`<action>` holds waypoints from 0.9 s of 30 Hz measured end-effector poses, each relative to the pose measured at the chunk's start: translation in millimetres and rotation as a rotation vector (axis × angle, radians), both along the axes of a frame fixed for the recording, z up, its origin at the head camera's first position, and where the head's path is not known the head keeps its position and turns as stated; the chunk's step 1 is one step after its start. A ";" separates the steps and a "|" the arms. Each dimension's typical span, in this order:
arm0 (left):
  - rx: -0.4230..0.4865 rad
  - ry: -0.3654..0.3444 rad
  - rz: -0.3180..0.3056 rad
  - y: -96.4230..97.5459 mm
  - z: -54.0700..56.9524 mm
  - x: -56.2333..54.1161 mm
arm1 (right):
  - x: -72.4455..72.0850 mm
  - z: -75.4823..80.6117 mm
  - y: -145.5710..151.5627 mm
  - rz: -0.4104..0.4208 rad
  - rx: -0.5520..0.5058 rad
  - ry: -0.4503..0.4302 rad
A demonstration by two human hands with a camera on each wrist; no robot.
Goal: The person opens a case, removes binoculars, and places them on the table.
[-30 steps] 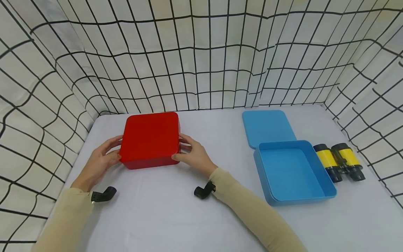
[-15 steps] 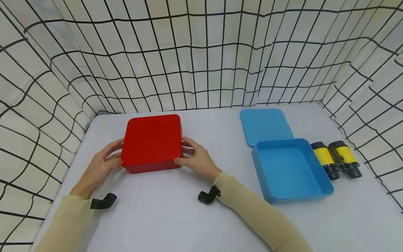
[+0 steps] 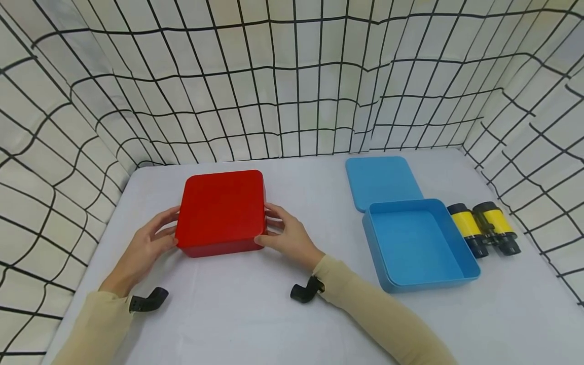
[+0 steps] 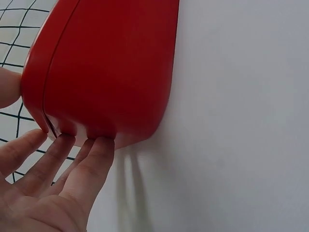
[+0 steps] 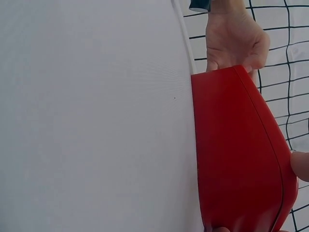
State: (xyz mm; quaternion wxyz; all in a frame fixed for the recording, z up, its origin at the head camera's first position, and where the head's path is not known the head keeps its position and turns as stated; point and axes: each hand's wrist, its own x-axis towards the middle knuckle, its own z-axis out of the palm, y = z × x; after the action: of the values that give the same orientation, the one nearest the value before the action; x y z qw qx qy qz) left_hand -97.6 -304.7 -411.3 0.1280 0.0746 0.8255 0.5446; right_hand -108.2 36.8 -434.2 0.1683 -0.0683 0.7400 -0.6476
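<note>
A red lidded box (image 3: pixel 222 210) lies at the left of the white table, between both hands. My left hand (image 3: pixel 142 248) holds its left side, fingertips on the wall and thumb at the front corner. In the left wrist view those fingers (image 4: pixel 94 169) press the box's wall below the lid seam, and the thumb touches the lid edge. My right hand (image 3: pixel 292 237) grips the right side, thumb at the near corner and fingers along the wall. The right wrist view shows only that hand's thumb (image 5: pixel 301 166) and a bit of fingertip. The box's inside is hidden.
At the right stands an open blue box (image 3: pixel 422 246) with nothing in it. Its flat blue lid (image 3: pixel 383 182) lies behind it. Yellow and black binoculars (image 3: pixel 484 229) lie beside its right wall. Black wire mesh (image 3: pixel 296 81) fences the table's back and sides.
Both hands have drawn the red box a little toward me and slightly rightward, keeping their hold. The head view has shifted slightly; the blue box, lid and binoculars stay put on the table.
</note>
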 end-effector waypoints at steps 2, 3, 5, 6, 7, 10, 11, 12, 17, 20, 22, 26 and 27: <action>-0.007 -0.005 0.001 0.8 -0.4 1.6 | 2.1 0.3 1.3 0.001 -0.006 0.001; -0.012 -0.009 0.001 1.1 -0.6 2.3 | 3.2 0.3 2.0 0.001 -0.008 0.001; -0.019 -0.011 0.000 2.3 -0.9 3.3 | 5.3 0.8 3.4 -0.001 -0.010 0.003; -0.019 -0.012 -0.001 2.9 -1.0 3.8 | 6.1 1.0 4.0 -0.002 -0.010 0.003; -0.019 -0.011 -0.003 3.7 -1.0 4.2 | 6.9 1.1 4.6 -0.003 -0.011 0.004; -0.034 0.000 -0.006 6.0 -0.7 6.4 | 9.7 1.7 6.3 -0.006 -0.006 0.005; -0.047 0.005 -0.006 6.6 -0.4 7.6 | 10.7 1.7 6.8 -0.007 -0.005 0.004; -0.060 0.010 -0.007 7.2 -0.2 8.9 | 11.9 1.7 7.3 -0.007 -0.004 0.002; -0.143 0.052 -0.011 9.3 1.1 16.7 | 17.8 1.1 9.3 -0.009 -0.007 -0.004; -0.155 0.060 -0.014 9.6 1.4 20.1 | 21.1 0.7 10.1 -0.007 -0.008 0.001; -0.153 0.054 -0.016 9.5 1.2 21.7 | 23.1 0.6 10.7 -0.005 -0.007 0.006; -0.162 0.054 -0.014 9.5 0.1 24.5 | 27.0 0.0 11.8 -0.001 0.000 0.019; -0.166 0.054 -0.012 9.8 0.0 25.1 | 28.2 0.2 12.1 -0.001 0.003 0.023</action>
State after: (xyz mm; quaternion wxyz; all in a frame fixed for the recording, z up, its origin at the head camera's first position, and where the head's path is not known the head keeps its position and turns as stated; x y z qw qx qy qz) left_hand -72.5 -294.8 -411.3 0.1147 0.0835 0.8706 0.4712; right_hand -80.0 48.9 -434.0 0.1597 -0.0752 0.7428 -0.6459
